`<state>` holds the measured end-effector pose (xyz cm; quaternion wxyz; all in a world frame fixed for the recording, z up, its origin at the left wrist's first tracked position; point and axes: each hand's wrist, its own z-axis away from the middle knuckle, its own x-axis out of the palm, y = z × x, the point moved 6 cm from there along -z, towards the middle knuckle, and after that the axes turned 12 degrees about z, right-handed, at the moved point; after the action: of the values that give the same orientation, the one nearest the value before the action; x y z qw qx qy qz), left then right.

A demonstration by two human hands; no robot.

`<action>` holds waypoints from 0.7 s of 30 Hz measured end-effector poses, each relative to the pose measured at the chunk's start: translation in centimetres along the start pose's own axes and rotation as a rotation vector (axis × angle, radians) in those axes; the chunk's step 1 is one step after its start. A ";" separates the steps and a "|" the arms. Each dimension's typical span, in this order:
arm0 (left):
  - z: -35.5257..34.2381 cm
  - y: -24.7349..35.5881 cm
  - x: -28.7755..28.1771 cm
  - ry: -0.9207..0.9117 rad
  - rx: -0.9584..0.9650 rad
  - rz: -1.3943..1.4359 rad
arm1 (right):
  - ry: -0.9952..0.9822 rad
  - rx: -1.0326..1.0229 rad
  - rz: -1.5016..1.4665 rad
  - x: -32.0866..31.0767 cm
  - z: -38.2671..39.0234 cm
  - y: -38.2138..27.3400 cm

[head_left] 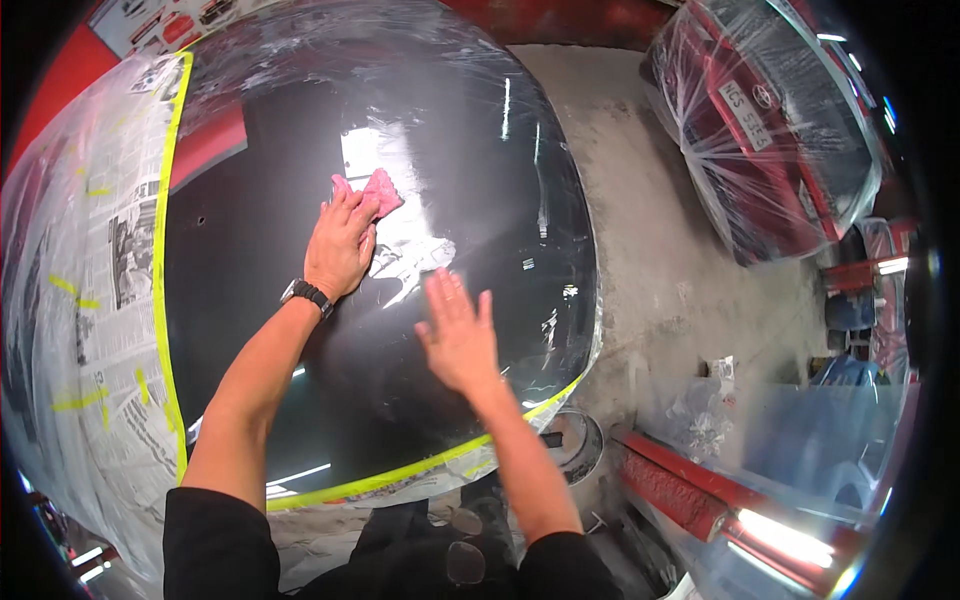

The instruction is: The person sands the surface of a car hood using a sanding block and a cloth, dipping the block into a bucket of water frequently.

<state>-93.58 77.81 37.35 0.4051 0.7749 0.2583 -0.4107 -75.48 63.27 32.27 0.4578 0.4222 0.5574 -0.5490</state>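
A large glossy black car panel, curved like a bonnet, fills the middle of the view. Its left side is masked with newspaper sheets, bounded by a long strip of yellow-green masking tape that runs down the left edge and curves along the near edge. Short scraps of the same tape are stuck over the newspaper. To the right, bare concrete floor is seen, and beyond it a red car wrapped in clear plastic film, with a pale rectangular plate on its end. At the lower right a red part under clear film lies near the floor. At the top left a white rectangular sheet with small red and dark pictures is partly seen.

A pink cloth is pressed on the panel under the fingertips of the left hand; the grip is flat rather than closed around it, and the cloth sticks out up and to the right of the fingers. A dark wristwatch is worn on that wrist. The right hand is laid open, fingers spread, nothing held, on or just over the panel; contact cannot be told. The cloth lies up and to the left of the right hand, so the left hand is the nearer one.
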 end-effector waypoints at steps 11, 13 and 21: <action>-0.2 -1.1 0.7 -0.001 0.011 -0.005 | 0.081 0.171 -0.002 0.8 2.5 -0.7; -0.5 -0.2 0.4 0.018 0.020 -0.020 | 0.124 0.280 -0.060 0.4 3.8 6.0; -0.8 1.7 2.3 0.027 0.070 0.011 | 0.125 0.598 -0.097 1.2 1.0 16.2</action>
<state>-90.80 77.75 36.35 0.3763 0.7955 0.2452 -0.4067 -59.93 62.91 27.49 0.2513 0.5440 0.4177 -0.6830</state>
